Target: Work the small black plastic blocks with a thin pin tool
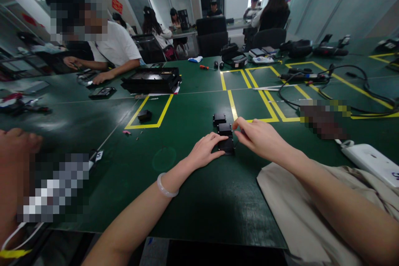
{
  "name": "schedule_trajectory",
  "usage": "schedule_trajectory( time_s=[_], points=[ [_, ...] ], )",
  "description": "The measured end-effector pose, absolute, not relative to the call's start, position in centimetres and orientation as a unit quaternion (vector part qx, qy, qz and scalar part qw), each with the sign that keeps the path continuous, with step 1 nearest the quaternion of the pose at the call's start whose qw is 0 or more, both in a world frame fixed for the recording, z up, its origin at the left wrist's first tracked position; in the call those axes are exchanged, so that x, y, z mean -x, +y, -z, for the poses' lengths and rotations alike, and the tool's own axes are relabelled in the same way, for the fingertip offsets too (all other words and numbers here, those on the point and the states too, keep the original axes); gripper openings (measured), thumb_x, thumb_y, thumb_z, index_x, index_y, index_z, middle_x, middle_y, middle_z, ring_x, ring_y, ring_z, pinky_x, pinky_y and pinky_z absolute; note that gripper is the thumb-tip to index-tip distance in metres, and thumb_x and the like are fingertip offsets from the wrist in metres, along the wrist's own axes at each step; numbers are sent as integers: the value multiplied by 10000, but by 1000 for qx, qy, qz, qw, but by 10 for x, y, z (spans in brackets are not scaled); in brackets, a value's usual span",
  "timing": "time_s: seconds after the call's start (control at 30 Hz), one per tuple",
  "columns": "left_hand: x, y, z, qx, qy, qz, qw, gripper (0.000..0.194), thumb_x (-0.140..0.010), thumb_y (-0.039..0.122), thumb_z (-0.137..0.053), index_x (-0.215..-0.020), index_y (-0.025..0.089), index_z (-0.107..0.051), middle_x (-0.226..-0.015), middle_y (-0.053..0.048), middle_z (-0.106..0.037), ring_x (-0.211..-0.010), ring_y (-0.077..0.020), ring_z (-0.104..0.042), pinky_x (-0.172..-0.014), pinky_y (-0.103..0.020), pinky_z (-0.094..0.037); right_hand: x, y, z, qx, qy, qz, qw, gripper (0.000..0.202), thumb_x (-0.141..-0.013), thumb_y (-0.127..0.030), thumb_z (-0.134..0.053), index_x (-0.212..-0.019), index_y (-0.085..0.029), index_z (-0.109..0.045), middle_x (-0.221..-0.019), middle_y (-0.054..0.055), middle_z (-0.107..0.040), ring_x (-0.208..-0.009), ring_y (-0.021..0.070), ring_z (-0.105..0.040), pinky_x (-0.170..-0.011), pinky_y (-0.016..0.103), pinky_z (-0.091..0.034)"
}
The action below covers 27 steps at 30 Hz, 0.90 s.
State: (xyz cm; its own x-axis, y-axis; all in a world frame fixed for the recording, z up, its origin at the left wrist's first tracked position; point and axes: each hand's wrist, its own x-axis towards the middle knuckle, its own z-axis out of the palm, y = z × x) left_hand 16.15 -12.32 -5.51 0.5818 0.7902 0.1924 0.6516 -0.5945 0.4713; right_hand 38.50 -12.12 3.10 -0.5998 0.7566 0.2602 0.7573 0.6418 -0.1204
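On the table (193,199), left fingers (218,137) touch a black box (229,146).

Reference: row of three small black blocks (219,119) on green table (193,208). Left hand (207,147): fingers on nearest block. Right hand (254,135): just right of row, fingertips pinched. Left of row: black piece (144,116) within yellow tape outline. Beyond row: orange screwdriver (204,67). Right of row: white power strip (372,160).
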Motion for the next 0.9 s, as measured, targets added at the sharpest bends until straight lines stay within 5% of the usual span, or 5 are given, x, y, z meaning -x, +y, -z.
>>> schedule_trajectory(
  time_s=[0.9],
  points=[
    [-161, -123, 54, -870, 414, -195, 181, 465, -909, 329, -591, -1351, 298, -452, -1178, -60, -528, -1074, -236, -538, -907, -375, -471, -384, -122, -32, 427, -892, 0, 148, 142, -948, -289, -395, -980, -197, -499, -662, 12, -603, -607, 186, -534, -609, 281, -315]
  ],
)
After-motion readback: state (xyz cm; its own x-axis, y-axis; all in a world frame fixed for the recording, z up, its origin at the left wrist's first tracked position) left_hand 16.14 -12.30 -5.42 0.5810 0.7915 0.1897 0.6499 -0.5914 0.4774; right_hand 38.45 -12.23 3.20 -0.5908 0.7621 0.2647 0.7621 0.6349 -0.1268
